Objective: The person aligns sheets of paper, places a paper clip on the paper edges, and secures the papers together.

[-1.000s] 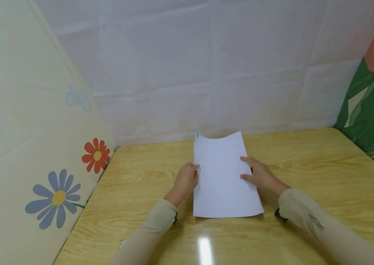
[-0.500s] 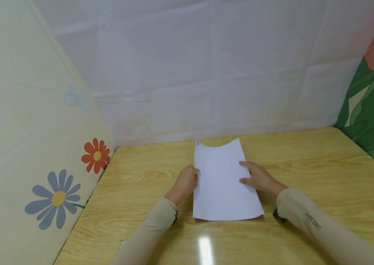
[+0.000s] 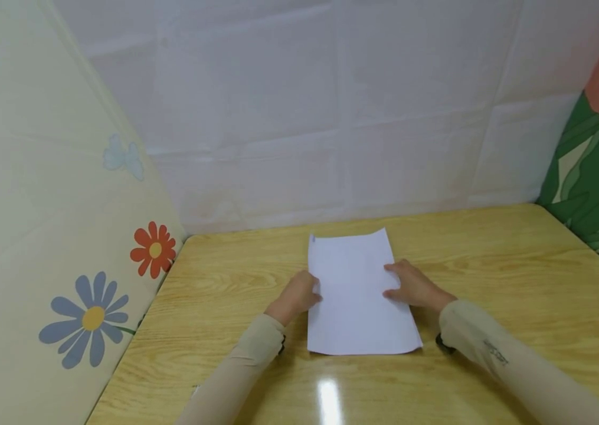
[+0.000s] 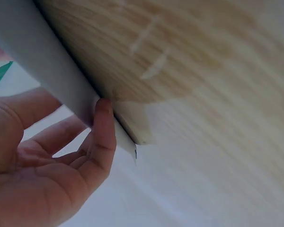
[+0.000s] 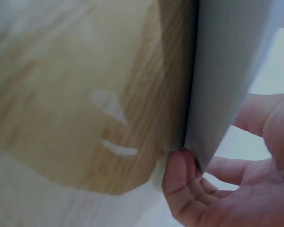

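White paper (image 3: pixel 354 295) lies lengthwise before me, close over the table, with a small blue mark at its far left corner. Its far right corner curls up slightly. My left hand (image 3: pixel 299 292) grips the left edge near the middle, thumb on top. Opposite it, my right hand (image 3: pixel 413 284) holds the right edge between thumb and fingers. In the left wrist view, fingertips (image 4: pixel 104 109) bend against the underside of the paper (image 4: pixel 47 52). The right wrist view has curled fingers (image 5: pixel 177 175) at the low edge of the paper (image 5: pixel 222 71), right by the tabletop.
The wood-grain table (image 3: pixel 214 295) reaches back to a white cloth backdrop (image 3: pixel 257 118). A pale panel with printed flowers (image 3: pixel 93 317) borders the left side, and a green floral panel (image 3: pixel 596 177) the right. A small whitish thing (image 3: pixel 195 389) peeks out beside the left sleeve.
The paper's far edge has come down and toward me, and its curved dip has flattened out. Both hands have moved slightly nearer with it, still at the two side edges.
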`<state>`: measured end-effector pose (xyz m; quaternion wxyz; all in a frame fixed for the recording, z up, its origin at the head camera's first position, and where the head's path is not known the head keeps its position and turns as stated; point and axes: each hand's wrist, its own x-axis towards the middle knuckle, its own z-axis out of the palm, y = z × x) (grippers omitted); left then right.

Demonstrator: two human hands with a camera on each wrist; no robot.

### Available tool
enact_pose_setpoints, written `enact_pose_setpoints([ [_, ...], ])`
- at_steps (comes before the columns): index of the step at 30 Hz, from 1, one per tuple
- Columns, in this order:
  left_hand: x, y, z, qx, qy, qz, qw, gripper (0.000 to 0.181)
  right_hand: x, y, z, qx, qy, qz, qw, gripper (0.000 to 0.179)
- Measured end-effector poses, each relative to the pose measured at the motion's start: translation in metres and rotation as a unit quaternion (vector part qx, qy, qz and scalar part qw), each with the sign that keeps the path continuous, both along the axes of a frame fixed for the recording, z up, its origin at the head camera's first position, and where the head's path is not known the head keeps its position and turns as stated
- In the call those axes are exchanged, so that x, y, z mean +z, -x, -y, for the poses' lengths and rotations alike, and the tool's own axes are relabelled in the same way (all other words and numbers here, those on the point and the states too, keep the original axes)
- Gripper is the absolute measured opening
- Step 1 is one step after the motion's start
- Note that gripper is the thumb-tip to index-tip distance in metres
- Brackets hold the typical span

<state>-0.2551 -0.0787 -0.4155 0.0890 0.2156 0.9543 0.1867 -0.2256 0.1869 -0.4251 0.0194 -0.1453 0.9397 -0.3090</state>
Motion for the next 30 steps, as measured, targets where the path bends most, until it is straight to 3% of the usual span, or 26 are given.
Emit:
enact_pose_setpoints([
  [5, 0.002, 0.002, 0.0, -0.018, 0.053, 0.009, 0.9984, 0.029, 0.001, 0.0, 0.002, -0.003, -0.019, 0.025, 0.9995, 0.061],
  [11, 0.003, 0.004, -0.001, -0.01, 0.071, 0.022, 0.9972, 0.039, 0.0, 0.001, 0.004, -0.003, -0.052, 0.037, 0.9979, 0.059],
  [21, 0.0, 0.012, 0.0, 0.01, 0.044, 0.03, 0.9985, 0.044, -0.007, 0.011, 0.003, 0.018, -0.075, 0.009, 0.997, 0.057],
  [30, 0.002, 0.022, -0.005, 0.02, 0.035, 0.032, 0.9987, 0.044, -0.004, 0.022, -0.003, 0.023, -0.069, 0.021, 0.9972, 0.056],
])
